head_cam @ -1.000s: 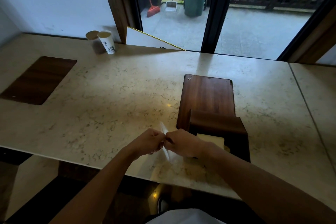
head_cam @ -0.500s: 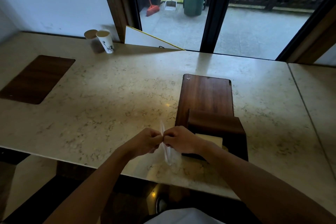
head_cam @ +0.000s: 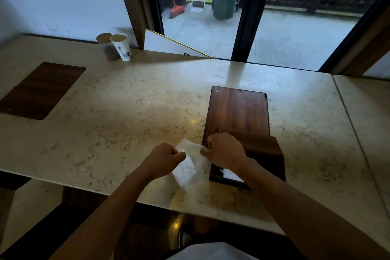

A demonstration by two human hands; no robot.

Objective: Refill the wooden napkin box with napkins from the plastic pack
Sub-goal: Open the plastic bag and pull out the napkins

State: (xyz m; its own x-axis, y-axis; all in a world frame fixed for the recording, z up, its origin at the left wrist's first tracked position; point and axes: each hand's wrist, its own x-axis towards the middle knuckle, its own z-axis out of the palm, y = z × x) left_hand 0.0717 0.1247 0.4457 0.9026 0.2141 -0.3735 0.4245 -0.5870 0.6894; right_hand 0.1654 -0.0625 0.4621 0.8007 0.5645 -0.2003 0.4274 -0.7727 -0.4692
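A clear plastic pack hangs between my two hands just above the marble counter, near its front edge. My left hand pinches its left side and my right hand pinches its right side, stretching the film apart. Right of the pack stands the dark wooden napkin box, open at the top, with white napkins showing inside under my right wrist. Its flat wooden lid lies just behind it.
A paper cup and a lidded jar stand at the back left by the wall. A dark wood inlay sits in the counter's left part. A white board leans by the glass door.
My hands have pulled apart sideways, and the plastic pack between them has spread wider. The box and lid have not moved.
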